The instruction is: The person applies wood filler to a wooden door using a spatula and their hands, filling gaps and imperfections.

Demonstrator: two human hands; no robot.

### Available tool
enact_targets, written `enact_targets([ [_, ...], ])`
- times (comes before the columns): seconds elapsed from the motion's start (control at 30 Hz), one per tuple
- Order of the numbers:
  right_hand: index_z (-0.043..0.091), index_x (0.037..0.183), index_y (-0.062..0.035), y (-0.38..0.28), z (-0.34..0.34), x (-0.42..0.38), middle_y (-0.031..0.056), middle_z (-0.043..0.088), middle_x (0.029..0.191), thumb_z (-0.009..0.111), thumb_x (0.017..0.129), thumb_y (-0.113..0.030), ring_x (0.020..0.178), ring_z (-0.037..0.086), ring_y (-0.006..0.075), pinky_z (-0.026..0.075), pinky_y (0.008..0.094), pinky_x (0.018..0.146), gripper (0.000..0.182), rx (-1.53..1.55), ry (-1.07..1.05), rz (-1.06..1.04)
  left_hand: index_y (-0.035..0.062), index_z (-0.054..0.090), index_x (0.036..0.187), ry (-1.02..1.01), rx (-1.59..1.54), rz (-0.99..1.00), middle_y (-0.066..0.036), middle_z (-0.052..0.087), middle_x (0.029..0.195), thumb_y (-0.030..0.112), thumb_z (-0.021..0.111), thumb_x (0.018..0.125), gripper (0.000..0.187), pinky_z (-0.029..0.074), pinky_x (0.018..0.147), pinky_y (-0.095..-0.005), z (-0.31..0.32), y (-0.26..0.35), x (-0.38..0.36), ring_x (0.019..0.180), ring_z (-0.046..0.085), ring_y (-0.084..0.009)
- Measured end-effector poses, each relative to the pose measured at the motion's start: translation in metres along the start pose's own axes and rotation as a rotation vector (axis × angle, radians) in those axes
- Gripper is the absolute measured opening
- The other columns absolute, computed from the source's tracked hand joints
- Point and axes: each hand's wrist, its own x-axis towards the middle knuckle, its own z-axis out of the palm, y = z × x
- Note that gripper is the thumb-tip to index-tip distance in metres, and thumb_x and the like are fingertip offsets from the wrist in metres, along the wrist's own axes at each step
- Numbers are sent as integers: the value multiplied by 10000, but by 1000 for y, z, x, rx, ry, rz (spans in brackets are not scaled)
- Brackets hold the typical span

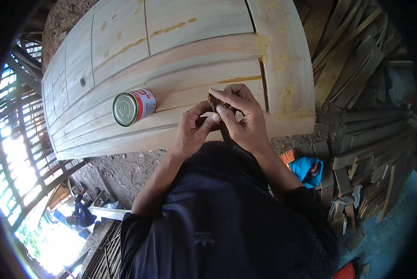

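A slatted wall (pixel 25 135), bright with daylight, curves round the left of brown earth ground (pixel 134 162). One long, pale wooden panelled door (pixel 194 23) lies flat, streaked with yellow-brown paste; grey-brown wooden planks (pixel 380 139), too many to count, crowd beyond its right end. One other person (pixel 83 215) is at lower left, well apart. One red-and-white tin (pixel 145 104) sits near the door's near edge, with open wood around it. One bright blue bag (pixel 307 171) lies below that edge. Two bare hands, left (pixel 192 130) and right (pixel 245 114), nearly meet over the near edge, fingers pinched around one small, dark, paste-smeared piece (pixel 212 101).
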Motion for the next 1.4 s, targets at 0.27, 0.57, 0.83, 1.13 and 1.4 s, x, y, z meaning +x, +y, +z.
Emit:
enact_targets([
  [0.27, 702, 1247, -45, 5, -9, 3, 14, 657, 1017, 668, 971, -39, 972, 613, 131, 525, 326, 888, 278, 708, -93, 499, -65, 598, 1328, 96, 101, -34, -128, 681, 1204, 194, 646, 1058, 377, 604, 974, -348, 3, 3, 1, 1106, 687, -191],
  [0.57, 606, 1357, -47, 49, -77, 6, -3, 640, 825, 656, 978, -115, 686, 566, 63, 421, 226, 602, 387, 241, 230, 460, -40, 541, 1428, 203, -26, -69, -120, 678, 1228, 224, 648, 1062, 464, 587, 978, -360, -13, -11, -7, 1101, 703, -208],
  [0.83, 515, 1513, -54, 81, -93, 7, -3, 608, 709, 651, 980, -97, 547, 484, 56, 380, 247, 503, 551, 159, 138, 702, -17, 541, 1439, 249, 25, -92, -113, 674, 1240, 273, 628, 1072, 475, 584, 988, -388, -19, -8, -10, 1118, 703, -230],
  [1.13, 521, 1519, -53, 92, -80, 5, 141, 711, 829, 676, 896, -130, 733, 687, 216, 555, 381, 734, 647, -395, 79, 617, 6, 535, 1452, 271, 48, -76, -105, 676, 1248, 295, 610, 1080, 477, 584, 993, -406, -22, -10, -13, 1138, 697, -233],
  [1.4, 567, 1482, -84, 61, -72, 14, 305, 709, 1095, 621, 828, -91, 1007, 713, 416, 556, 488, 915, 657, -851, 7, 588, -55, 520, 1436, 299, -11, -76, -135, 665, 1248, 263, 657, 1057, 514, 582, 994, -376, -19, -6, -14, 1128, 698, -240],
])
